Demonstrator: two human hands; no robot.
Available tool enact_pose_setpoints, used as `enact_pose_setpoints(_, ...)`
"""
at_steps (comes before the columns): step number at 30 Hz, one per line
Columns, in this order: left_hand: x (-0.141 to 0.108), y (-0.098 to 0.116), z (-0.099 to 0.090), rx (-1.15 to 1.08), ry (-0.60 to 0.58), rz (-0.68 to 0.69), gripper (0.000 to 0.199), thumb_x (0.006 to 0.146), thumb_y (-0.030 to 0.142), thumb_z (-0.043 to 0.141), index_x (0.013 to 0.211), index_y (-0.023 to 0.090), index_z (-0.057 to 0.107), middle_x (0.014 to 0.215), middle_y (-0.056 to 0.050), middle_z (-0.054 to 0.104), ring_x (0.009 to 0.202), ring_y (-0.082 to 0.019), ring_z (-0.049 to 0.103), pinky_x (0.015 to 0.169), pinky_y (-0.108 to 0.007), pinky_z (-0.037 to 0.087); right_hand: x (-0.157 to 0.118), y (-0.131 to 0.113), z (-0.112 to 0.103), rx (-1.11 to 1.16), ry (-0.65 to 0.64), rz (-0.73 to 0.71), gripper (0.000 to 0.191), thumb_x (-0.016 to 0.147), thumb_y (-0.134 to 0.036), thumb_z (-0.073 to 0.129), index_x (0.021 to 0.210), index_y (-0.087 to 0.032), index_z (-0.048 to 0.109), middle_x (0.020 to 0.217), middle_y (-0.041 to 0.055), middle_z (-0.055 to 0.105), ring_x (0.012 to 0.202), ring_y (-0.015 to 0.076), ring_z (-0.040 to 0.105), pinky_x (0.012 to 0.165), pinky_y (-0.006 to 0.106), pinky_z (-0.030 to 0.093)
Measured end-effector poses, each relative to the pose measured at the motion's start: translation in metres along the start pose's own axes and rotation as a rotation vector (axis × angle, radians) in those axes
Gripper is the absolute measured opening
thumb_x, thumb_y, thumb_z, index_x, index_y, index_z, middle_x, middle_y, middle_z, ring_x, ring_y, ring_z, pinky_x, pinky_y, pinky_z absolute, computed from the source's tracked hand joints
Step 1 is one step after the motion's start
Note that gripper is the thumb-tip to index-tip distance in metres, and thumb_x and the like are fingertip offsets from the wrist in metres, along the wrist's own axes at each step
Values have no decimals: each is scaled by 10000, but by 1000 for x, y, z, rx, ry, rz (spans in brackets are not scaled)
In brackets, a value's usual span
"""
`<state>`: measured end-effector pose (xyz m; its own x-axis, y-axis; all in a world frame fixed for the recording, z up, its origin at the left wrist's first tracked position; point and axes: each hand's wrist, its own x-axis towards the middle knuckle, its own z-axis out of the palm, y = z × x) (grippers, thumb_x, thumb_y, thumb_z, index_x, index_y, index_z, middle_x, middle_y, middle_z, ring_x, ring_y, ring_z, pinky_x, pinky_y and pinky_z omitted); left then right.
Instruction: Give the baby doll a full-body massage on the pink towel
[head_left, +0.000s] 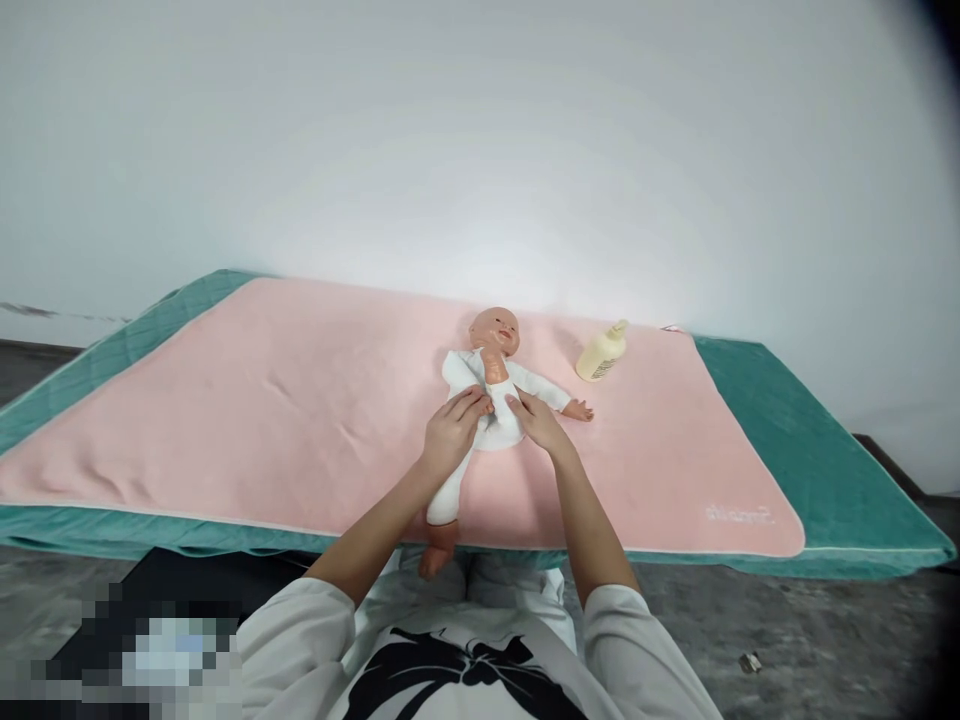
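Note:
A baby doll (496, 330) in white clothing lies on its back on a pink mat (337, 400), its head toward the wall. One of its legs is raised, with the foot near its chin. The other leg points toward me, its foot past the mat's front edge. My left hand (456, 425) is closed at the doll's left-side middle, fingers pinched by a small doll hand. My right hand (536, 418) has its fingers on the white cloth of the raised leg; its fingertips are partly hidden.
A pale yellow pump bottle (601, 353) stands on the mat right of the doll. Under the mat lies a green padded cover (802, 440). Behind is a pale wall (480, 150). A small scrap (750, 662) lies on the floor.

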<state>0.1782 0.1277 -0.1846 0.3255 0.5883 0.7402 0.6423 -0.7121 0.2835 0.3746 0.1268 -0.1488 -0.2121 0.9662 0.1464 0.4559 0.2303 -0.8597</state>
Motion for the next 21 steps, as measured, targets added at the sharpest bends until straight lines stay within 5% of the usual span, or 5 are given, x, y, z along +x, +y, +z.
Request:
enact_pose_setpoints(9, -17, 6, 1, 60, -246, -72, 332, 964, 193, 467, 1229, 263, 654, 1298, -52, 652, 1285, -227, 553, 1012, -380, 529, 19, 28, 18, -278, 131, 144, 589, 927, -552, 498, 1388, -187, 536, 1123, 156, 664, 1084, 287, 640, 978, 377, 429)
enact_pose_setpoints(21, -13, -4, -11, -59, -118, -133, 288, 964, 251, 482, 1195, 231, 653, 1272, -67, 664, 1245, -202, 586, 1034, -361, 511, 6, 14, 8, 26, 131, -24, 477, 918, -490, 521, 1294, -203, 583, 1269, 102, 631, 1126, 244, 588, 986, 386, 444)
